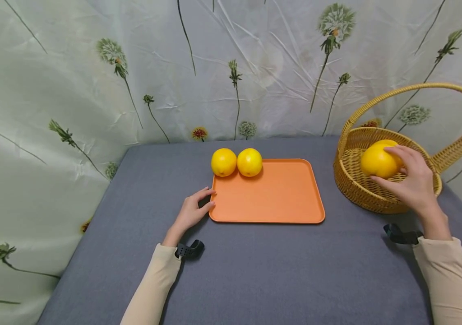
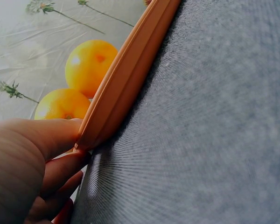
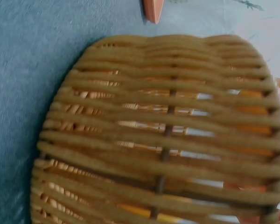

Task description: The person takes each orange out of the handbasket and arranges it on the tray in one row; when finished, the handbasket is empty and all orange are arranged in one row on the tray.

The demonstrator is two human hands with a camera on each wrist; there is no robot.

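My right hand (image 1: 411, 180) grips a yellow-orange round orange (image 1: 380, 160) between thumb and fingers, over the opening of a woven basket (image 1: 346, 180). In the right wrist view the basket's side (image 3: 149, 135) hides most of the hand and fruit. At the left rim of an orange tray (image 1: 271, 198), my left hand (image 1: 190, 210) pinches the edge with thumb and fingertips, as the left wrist view shows close up. Two more oranges, one left (image 1: 224, 162) and one right (image 1: 250, 162), sit side by side at the tray's far left corner.
The basket's tall arched handle (image 1: 413, 86) rises above its opening at the right. A grey cloth (image 1: 255, 275) covers the table. Behind it hangs a pale curtain (image 1: 198, 90) printed with flowers. Each wrist wears a black band (image 1: 190, 249).
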